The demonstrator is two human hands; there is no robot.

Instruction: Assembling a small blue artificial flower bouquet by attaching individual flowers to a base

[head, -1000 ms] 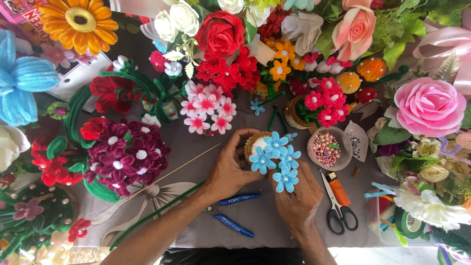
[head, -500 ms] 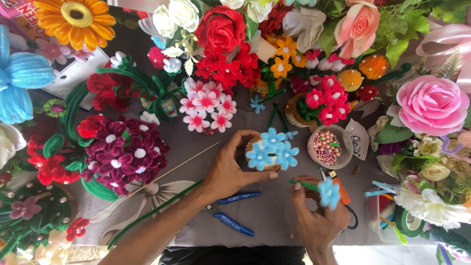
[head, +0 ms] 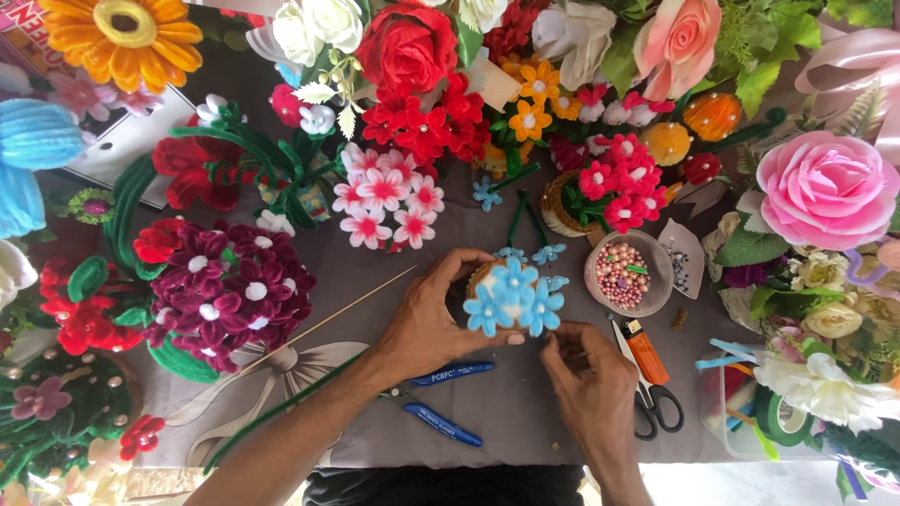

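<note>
Flower-fitting is the step in hand: the left hand (head: pixel 427 323) cups a small pot of blue fuzzy flowers (head: pixel 514 298), while the right hand (head: pixel 586 370) pinches at its edge. Next comes fine seating. A bead bowl (head: pixel 626 274), scissors (head: pixel 652 401) and orange lighter (head: pixel 645 349) crowd the right hand on the surface (head: pixel 525 422).

head view, straight down, close over table (head: pixel 525 412)

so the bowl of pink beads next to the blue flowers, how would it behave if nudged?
The small clear bowl looks light, so it would probably slide on the grey cloth rather than tip, being low and wide. The pink beads are loose and round, likely to scatter and roll if it jolts. The right hand works close by.
</note>
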